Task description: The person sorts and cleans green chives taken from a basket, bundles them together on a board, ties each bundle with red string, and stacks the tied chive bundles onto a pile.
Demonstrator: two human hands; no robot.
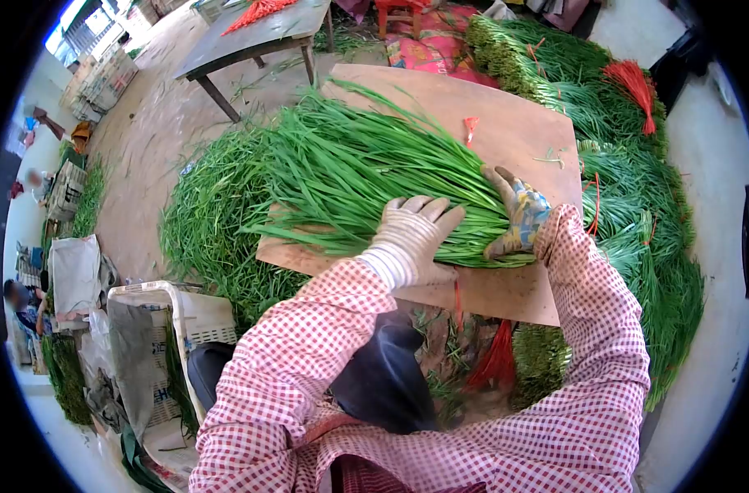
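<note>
The left hand lies over the chives on the worktop, its fingers spread across them. The right hand's fingers curl around their gathered end.

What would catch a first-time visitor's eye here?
First, the big fan of green stalks across the board, with the left hand on top and the right hand cupping its end. Then the bundled greens along the picture's right, topped by vivid red strands.
</note>
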